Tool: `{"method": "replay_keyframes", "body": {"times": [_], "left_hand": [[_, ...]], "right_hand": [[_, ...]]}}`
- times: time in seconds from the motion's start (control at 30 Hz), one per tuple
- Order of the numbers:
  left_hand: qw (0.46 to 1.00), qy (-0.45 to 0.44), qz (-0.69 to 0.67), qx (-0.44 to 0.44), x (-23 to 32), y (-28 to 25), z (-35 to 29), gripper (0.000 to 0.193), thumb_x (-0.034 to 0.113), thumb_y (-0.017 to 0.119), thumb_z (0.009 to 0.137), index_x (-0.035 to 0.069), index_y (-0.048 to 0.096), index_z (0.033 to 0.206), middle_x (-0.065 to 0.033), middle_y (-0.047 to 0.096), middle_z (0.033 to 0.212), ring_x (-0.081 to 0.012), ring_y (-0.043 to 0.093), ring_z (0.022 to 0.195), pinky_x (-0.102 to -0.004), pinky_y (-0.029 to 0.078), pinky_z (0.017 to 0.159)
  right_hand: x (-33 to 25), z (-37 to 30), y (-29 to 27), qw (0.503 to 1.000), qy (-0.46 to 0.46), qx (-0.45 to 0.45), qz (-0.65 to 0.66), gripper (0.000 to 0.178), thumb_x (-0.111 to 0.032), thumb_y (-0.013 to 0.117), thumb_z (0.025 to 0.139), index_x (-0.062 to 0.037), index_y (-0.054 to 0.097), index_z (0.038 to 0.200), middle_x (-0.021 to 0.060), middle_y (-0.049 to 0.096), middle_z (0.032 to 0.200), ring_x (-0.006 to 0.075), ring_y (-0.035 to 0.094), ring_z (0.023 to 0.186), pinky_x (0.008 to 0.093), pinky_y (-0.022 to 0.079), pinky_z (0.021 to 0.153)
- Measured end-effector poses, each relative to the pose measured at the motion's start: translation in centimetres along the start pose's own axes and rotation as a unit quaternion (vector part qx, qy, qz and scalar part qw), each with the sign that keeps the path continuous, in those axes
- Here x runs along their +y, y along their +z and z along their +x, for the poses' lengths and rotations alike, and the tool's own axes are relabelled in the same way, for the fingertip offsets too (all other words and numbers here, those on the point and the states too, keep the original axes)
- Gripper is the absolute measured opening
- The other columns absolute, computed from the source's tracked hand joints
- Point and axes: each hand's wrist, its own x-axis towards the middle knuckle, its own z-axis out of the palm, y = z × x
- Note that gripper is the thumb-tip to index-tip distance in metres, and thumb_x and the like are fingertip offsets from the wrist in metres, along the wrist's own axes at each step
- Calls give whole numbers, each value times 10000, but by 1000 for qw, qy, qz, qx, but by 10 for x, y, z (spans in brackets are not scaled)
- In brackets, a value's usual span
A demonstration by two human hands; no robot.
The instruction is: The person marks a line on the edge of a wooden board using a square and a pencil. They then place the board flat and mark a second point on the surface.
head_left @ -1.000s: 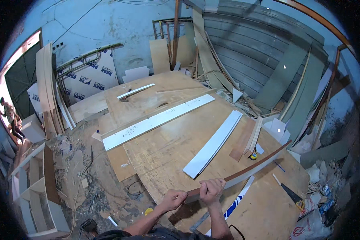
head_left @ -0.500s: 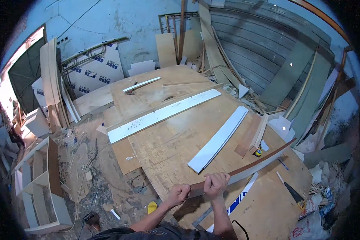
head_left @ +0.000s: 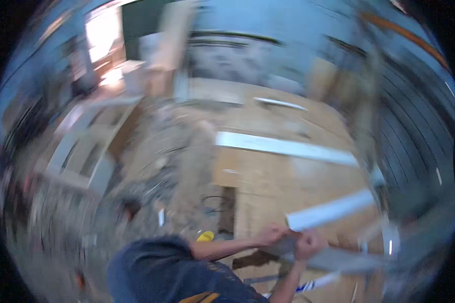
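Note:
A long, narrow board (head_left: 338, 260), pale on its face, stands on edge in my hands at the near side of the worktable. My right hand (head_left: 310, 244) is closed over its upper edge. Beside it, my left hand (head_left: 272, 235) is curled at the board's left end. Motion blurs the fingers of both hands. Just beyond them a white board (head_left: 333, 208) lies flat on the tabletop. Below my right forearm there is a white strip with blue print (head_left: 316, 284).
The large wooden worktable (head_left: 268, 202) carries a long white board (head_left: 288, 146) and a thin white strip (head_left: 280, 103) farther back. An open wooden frame with compartments (head_left: 88, 146) lies on the littered floor to the left. A yellow object (head_left: 206, 236) shows near my left forearm.
The whole view has swung left, so table and boards appear farther right and everything is smeared. My hands stay on the board, which now slants down to the right in the picture.

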Motion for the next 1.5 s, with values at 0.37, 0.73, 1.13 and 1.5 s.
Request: {"method": "replay_keyframes", "body": {"times": [0.37, 0.73, 1.13, 1.5], "left_hand": [[985, -51, -145, -72, 58, -14, -3, 586, 451, 436, 1046, 64, 497, 610, -6, 486, 537, -108, 481, 484, -290, 419, 468], [992, 7, -88, -88, 51, -9, 14, 602, 411, 465, 1044, 4, 508, 603, 11, 389, 482, -95, 399, 472, -317, 347, 460], [993, 60, -66, -71, 8, -8, 24, 506, 504, 437, 1033, 119, 764, 997, 16, 446, 537, -101, 428, 517, -325, 378, 492], [995, 84, 60, -6, 33, -14, 15, 316, 260, 477, 1002, -9, 471, 836, -219, 483, 655, -354, 483, 583, -441, 401, 573]], "right_hand": [[-13, 4, -8, 993, -10, 0, -117, 233, -204, 575, 974, -63, 714, 851, 71, 691, 794, 297, 629, 725, 449, 416, 679], [-44, 34, -15, 988, -91, 89, -86, 475, -313, 571, 970, -57, 495, 576, 163, 474, 543, 370, 447, 478, 496, 354, 492], [-53, 51, 2, 977, -154, 115, -93, 555, -309, 519, 1015, -87, 350, 535, 86, 304, 485, 275, 287, 395, 411, 241, 429], [-59, 55, 5, 989, -121, 90, 0, 489, -259, 527, 993, -43, 426, 567, 146, 394, 524, 365, 375, 447, 455, 304, 456]]}}
